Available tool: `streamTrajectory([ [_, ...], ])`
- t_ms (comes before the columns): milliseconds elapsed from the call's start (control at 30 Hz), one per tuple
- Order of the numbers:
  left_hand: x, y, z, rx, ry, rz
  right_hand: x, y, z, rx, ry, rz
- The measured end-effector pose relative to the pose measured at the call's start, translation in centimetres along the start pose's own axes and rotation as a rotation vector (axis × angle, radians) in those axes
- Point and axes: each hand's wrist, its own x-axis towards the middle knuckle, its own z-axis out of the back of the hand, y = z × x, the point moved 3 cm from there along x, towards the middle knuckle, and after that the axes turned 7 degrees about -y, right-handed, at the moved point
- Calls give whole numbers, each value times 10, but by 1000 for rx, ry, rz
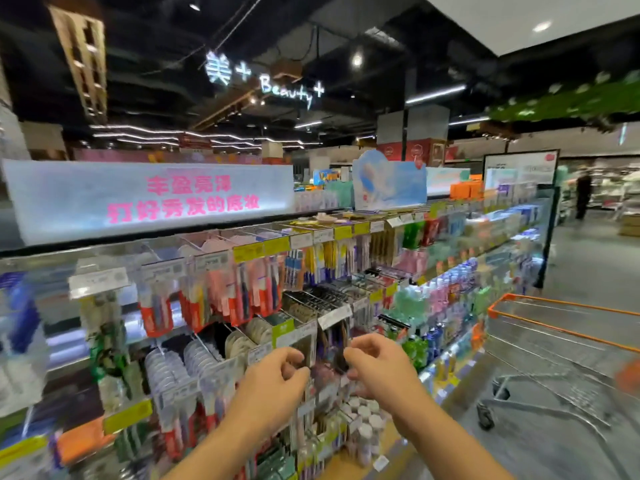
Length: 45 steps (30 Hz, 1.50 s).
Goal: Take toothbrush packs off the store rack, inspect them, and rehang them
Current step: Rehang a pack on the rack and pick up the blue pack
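Note:
Toothbrush packs with red and pink cards hang in rows from hooks on the store rack, in its upper middle. More toothbrush packs hang lower left. My left hand and my right hand are raised side by side in front of the rack, below the upper packs. Both have loosely curled fingers. I see no pack in either hand. The picture is blurred, so small items near the fingertips are unclear.
A metal shopping cart with orange trim stands on the aisle floor at the right. Price tags line the hook ends. Bottles fill the shelves to the right. A person stands far down the aisle.

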Motion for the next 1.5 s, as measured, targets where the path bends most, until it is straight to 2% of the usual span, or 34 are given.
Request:
streamTrajectory([
  [233,68,-62,-49,21,-5,-3,78,-13,50,-25,7,20],
  [400,123,-68,-68,14,-19,35,133,-6,45,-58,22,63],
  [567,190,-70,-76,28,-40,-24,200,7,27,-105,34,125],
  [767,291,-94,-58,7,-141,-147,301,35,-1,-162,-6,210],
  [933,375,-118,-25,130,-194,-283,393,88,-26,-236,-25,299],
  [1067,441,-118,-14,157,-245,-289,447,118,-49,-257,-33,383],
  [1200,494,-102,-27,335,-196,-273,490,124,-61,-422,-47,478],
  [1300,524,-94,-39,443,-134,-245,524,119,-61,-491,-23,471],
  [1500,578,-86,-51,458,-83,-150,597,103,-60,-520,6,431],
])
